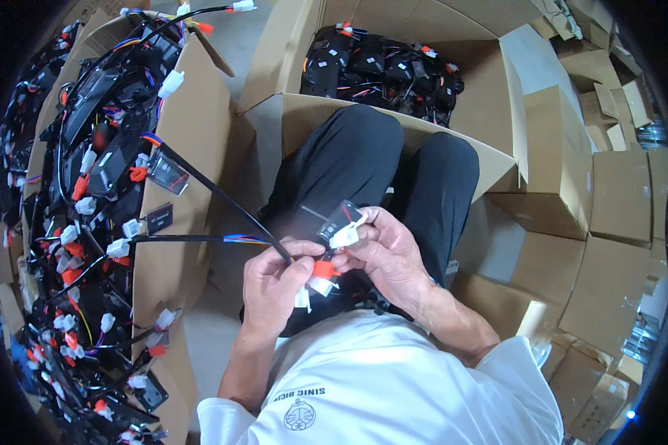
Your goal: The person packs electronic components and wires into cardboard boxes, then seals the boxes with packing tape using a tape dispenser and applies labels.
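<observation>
Over my lap, my left hand (273,285) is closed, its thumb and fingers pinching a black sheathed wiring harness (226,199). The harness runs up to the box of parts at the left, where coloured wires show at its sheath end. Beside my left fingertips hang a red connector (323,270) and white plugs (321,285). My right hand (387,248) pinches a white connector (345,235) just to the right. Against it lies a small dark, shiny, see-through piece (340,217) with a red mark; its kind is unclear. Fingers partly hide where the wires join.
A tall cardboard box (182,111) at the left overflows with black units, cables and plugs. Ahead of my knees, an open carton (401,111) holds similar black units (378,67). Several cardboard boxes (611,194) stand along the right.
</observation>
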{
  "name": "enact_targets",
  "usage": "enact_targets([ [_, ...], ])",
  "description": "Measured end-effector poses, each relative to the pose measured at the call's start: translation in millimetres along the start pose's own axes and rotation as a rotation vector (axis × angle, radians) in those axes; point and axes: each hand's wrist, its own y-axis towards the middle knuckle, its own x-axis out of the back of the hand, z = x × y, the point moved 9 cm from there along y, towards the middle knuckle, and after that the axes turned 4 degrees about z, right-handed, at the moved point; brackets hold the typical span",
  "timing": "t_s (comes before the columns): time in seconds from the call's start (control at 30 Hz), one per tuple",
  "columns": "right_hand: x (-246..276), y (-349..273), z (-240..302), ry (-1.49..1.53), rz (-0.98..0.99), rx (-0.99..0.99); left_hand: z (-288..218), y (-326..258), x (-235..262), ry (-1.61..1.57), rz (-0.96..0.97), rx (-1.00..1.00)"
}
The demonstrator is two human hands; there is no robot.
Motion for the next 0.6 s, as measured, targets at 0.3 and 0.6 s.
enact_targets([
  [0.3,10.5,-19.7,-6.8,0.287,0.114,-0.039,-5.4,-2.2,-14.1,0.355,0.053,-0.108],
  [0.6,35.6,-42.2,-14.3,0.115,0.017,-0.054,7.3,-0.1,-9.7,0.036,0.006,-0.054],
])
